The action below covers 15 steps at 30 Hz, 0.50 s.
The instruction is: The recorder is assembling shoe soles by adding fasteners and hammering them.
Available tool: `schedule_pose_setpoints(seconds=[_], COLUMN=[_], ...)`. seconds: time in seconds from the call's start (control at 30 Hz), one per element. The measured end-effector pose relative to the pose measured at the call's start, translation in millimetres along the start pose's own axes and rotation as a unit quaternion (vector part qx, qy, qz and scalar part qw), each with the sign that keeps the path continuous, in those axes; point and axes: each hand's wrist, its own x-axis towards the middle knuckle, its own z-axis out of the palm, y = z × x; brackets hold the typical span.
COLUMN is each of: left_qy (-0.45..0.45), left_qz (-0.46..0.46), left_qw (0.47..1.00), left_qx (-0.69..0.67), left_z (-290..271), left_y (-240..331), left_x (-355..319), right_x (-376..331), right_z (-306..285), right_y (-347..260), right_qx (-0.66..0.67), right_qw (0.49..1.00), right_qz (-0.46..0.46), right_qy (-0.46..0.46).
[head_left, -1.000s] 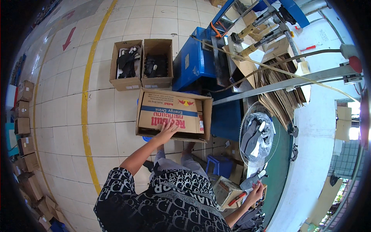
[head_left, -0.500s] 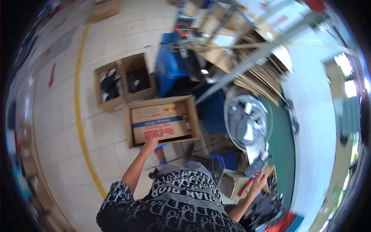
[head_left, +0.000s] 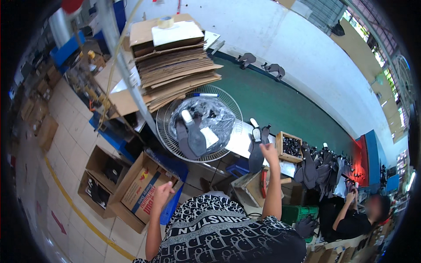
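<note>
My right hand (head_left: pixel 269 153) is closed at the edge of a dark grey sandal (head_left: pixel 255 158) on the white bench top, its fingers pressed together. White pieces stick up from the sandal's far end. My left hand (head_left: pixel 162 193) hovers over a cardboard box (head_left: pixel 115 205) at the lower left, fingers loosely bent and a little apart, with nothing visible in it. Inside that box lies a printed carton (head_left: pixel 141 191). Ahead, a round wire basket (head_left: pixel 239 117) holds clear plastic and more grey sandals (head_left: pixel 196 139). A red-handled tool (head_left: pixel 264 183) hangs below my right hand.
Stacked flat cardboard (head_left: pixel 173 72) rises behind the basket beside a metal post (head_left: pixel 127 74). A wooden tray (head_left: pixel 279 147) of small dark parts and a heap of sandals (head_left: pixel 318 168) lie to the right. Farther right sits a co-worker (head_left: pixel 355 223). Two open boxes (head_left: pixel 105 164) stand left.
My view has swung to the right. My left hand has come away from the box's near edge. My right hand is now farther forward, still beside the sandals.
</note>
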Motion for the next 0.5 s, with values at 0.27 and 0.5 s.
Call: schedule_pose_setpoints(seconds=[0.27,0.5], left_qy=[-0.251,-0.188], left_qz=[0.01,-0.09], left_qw=[0.932,0.877], left_qx=[-0.261,-0.433], left_z=[143,232], left_y=[173,229], left_x=[118,191], right_x=[30,45], right_z=[-4,-61], right_y=[-38,-64], right_qx=[0.152,0.361], right_qw=[0.986,0.915], right_qz=[-0.002,-0.021], right_qy=[-0.073,-0.181])
